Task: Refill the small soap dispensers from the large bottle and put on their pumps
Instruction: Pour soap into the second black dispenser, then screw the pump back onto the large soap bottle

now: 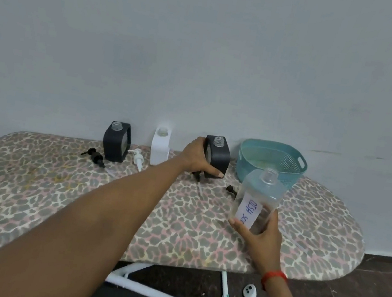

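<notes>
Gripping the uncapped black dispenser (218, 160) at the back of the ironing board (56, 191), the left hand (197, 155) has fingers and thumb wrapped round its side. The right hand (261, 237) clasps the clear bottle (259, 196) near its base, roughly upright, mouth open. Step judged: setting up a pour. Next, bring the bottle mouth over the dispenser neck and tip. The handwritten label (249, 211) reads "DISH SO"; the rest is hidden.

The large bottle (259, 191), right of centre, is clear plastic with a paper label (248, 212) (inked by hand). The left black dispenser (116, 144) and right black dispenser (218, 159) look matt, the white dispenser (159, 150) smooth plastic. The board's cover (56, 191) is printed cloth; the basket (288, 167) perforated plastic.
</notes>
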